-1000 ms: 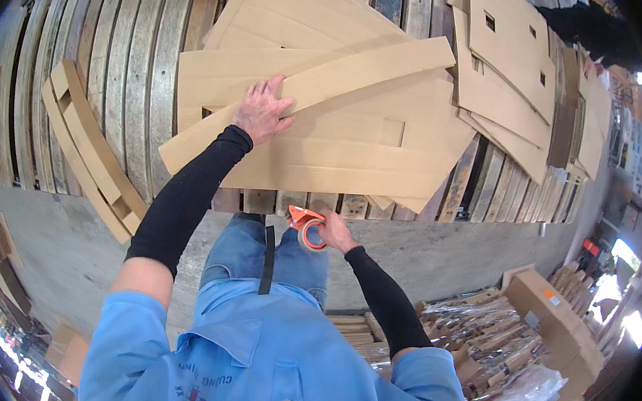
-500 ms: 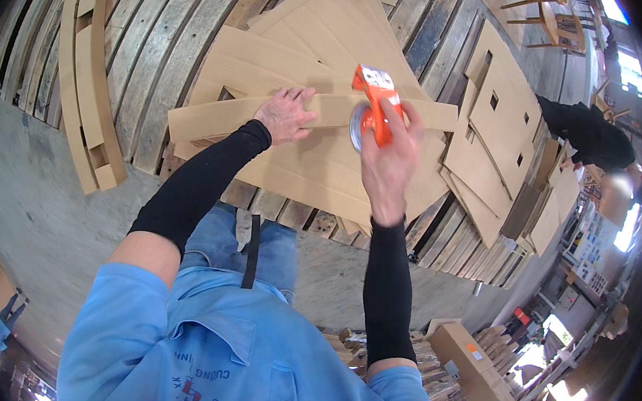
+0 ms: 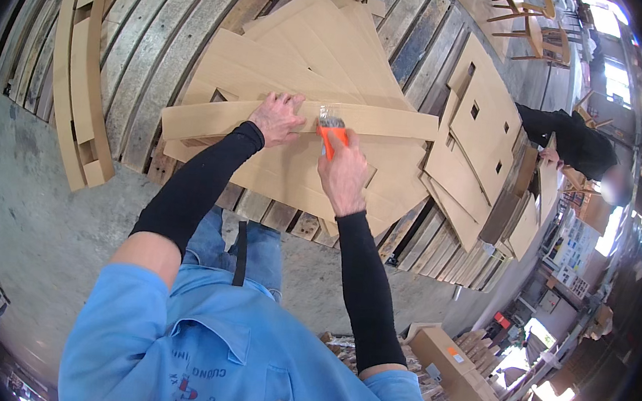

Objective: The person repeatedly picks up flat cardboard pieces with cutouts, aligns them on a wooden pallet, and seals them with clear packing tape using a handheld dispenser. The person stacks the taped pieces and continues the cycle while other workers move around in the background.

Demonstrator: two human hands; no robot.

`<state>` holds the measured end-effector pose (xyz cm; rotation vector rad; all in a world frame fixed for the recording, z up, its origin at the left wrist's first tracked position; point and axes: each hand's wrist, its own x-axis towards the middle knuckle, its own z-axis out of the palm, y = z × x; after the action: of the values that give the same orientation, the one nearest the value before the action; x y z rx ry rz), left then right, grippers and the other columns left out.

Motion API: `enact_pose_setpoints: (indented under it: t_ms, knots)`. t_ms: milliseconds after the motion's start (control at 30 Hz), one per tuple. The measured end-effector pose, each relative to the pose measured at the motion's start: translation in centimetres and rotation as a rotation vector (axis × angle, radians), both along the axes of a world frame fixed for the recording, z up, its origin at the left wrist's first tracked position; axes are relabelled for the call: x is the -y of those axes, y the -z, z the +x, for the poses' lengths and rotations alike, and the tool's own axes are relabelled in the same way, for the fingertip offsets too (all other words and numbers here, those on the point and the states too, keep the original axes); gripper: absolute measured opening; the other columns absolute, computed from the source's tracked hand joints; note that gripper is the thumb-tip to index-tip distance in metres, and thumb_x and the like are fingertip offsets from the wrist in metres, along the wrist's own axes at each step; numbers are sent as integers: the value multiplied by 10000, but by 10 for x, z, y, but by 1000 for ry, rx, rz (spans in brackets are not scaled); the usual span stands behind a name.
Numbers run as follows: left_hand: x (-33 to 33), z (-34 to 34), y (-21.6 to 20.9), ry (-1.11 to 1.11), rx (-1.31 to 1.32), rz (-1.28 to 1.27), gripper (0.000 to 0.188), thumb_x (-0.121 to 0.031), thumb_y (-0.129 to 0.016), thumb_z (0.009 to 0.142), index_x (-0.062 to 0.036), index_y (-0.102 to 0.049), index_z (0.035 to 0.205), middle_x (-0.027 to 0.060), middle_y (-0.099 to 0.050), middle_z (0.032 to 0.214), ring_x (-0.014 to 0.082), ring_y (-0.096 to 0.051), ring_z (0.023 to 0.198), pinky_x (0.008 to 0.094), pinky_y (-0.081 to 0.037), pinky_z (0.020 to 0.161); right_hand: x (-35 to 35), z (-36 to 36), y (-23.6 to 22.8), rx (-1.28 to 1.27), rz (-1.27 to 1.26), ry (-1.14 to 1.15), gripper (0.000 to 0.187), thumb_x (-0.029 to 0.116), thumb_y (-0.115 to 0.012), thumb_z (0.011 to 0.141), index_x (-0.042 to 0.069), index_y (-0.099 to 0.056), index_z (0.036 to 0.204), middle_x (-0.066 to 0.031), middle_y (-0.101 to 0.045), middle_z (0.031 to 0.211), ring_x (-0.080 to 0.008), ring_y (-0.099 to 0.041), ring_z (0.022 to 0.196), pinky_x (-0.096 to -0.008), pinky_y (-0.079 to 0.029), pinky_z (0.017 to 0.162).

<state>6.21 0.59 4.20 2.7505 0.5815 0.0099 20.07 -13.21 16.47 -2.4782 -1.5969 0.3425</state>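
A long folded cardboard strip (image 3: 389,122) lies across a fanned pile of flat cardboard sheets (image 3: 272,62). My left hand (image 3: 276,119) grips the strip near its middle, fingers bent over the far edge and thumb toward the near side. Just to the right, my right hand (image 3: 344,176) is closed round an orange tape dispenser (image 3: 333,137). The dispenser's head rests at the strip, and a bit of clear, shiny tape (image 3: 324,112) shows there. Most of the dispenser is hidden behind my right hand.
A slatted wooden platform (image 3: 178,43) bears the cardboard. Another folded cardboard piece (image 3: 87,81) lies at far left. Cut sheets with square holes (image 3: 488,123) are stacked at right, near a co-worker in black (image 3: 571,138). Cardboard boxes (image 3: 458,373) stand behind at lower right.
My right hand has brought the tape dispenser left and down onto the strip, close beside my left hand. My left hand keeps its place on the strip. The view has shifted slightly.
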Motion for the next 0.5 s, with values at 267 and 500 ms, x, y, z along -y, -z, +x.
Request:
enact_pose_setpoints:
  t_ms: [267,500]
  knots:
    - [3,11,-12,15,-83,-20,422,-402,-796,769,-214,-708,1137,163,-445,1478,344,-522,1270,529,-469,966,64,-16,39,42,89,70,506,83,-743,766,151,-703,1266,-189,-558,1417,-397,-690,952,-473,-566,806]
    - [-1,80,-11,194,-159,-27,660,-200,-822,714,-204,-594,1333,207,-455,1462,375,-522,1308,551,-490,1030,65,-10,50,45,111,84,505,87,-743,770,147,-705,1270,-188,-550,1433,-386,-671,1013,-467,-560,859]
